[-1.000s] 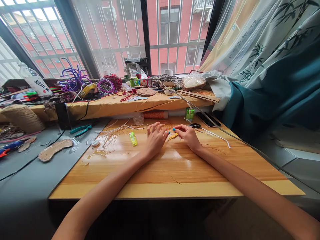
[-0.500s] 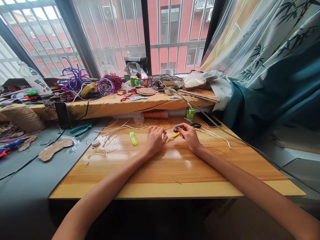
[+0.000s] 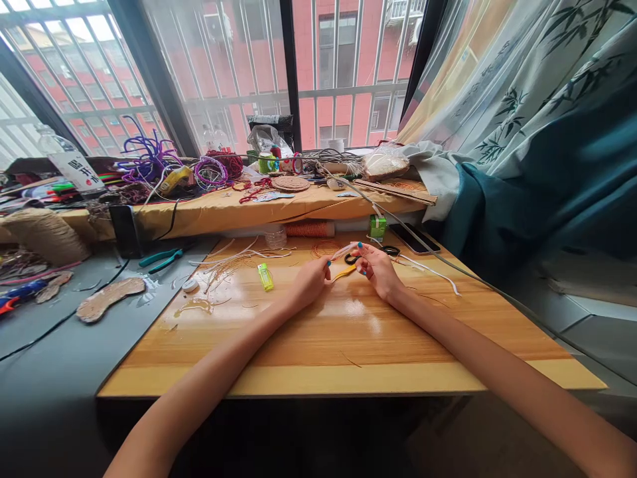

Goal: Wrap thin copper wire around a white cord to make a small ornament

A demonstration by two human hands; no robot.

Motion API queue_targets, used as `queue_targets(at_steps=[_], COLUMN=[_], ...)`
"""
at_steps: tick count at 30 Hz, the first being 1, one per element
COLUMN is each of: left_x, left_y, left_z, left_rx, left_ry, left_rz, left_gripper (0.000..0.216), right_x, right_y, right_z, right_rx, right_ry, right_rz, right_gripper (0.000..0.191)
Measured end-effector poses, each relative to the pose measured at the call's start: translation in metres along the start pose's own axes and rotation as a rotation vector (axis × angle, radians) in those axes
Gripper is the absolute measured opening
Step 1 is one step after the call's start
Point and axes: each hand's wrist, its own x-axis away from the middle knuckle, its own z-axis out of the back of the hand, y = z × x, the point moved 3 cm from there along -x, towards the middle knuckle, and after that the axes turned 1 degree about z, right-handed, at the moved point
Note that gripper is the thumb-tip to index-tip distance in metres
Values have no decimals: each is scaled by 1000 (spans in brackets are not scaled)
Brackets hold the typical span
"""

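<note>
Between my two hands a short length of white cord is stretched in a slight arch above the wooden table. My left hand pinches its left end, fingers closed. At the other end, thumb and finger of my right hand grip the cord, and blue nail polish shows on the nails. Just beyond and below the cord lie scissors with black handle loops and a yellow tool, partly hidden by the hands. A yellow-green lighter lies left of my left hand.
Behind the hands stand a spool of orange thread, a clear small cup and a green carton. A phone lies at the right. Loose white cords lie left, teal pliers farther left. A cluttered ledge runs along the window.
My hands have turned and raised the white cord slightly, so more of it shows in an arch. The fingers of my right hand have shifted upward along it.
</note>
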Motion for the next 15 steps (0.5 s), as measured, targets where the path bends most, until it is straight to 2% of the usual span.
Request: queue_targets(at_steps=[2,4,6,12,15], left_x=[-1,-1,0,1,0], left_y=[-3,-3,-1,5,5], left_z=[1,0,-1,-2,-3], left_rx=[138,235,261,282,306], left_ry=[-32,-88,-136,-146,-161], left_rz=[75,86,69,30,43], left_gripper=[28,29,29,26,25], right_x=[3,7,9,4,1], right_y=[1,3,5,6,7], right_z=[-7,-13,-16,-6,-3], right_rx=[7,54,99,-4,-43], right_ry=[-132,-239,-262,-1,62], right_rz=[-51,-84,-84,-5,-11], right_gripper=[31,28,23,19,14])
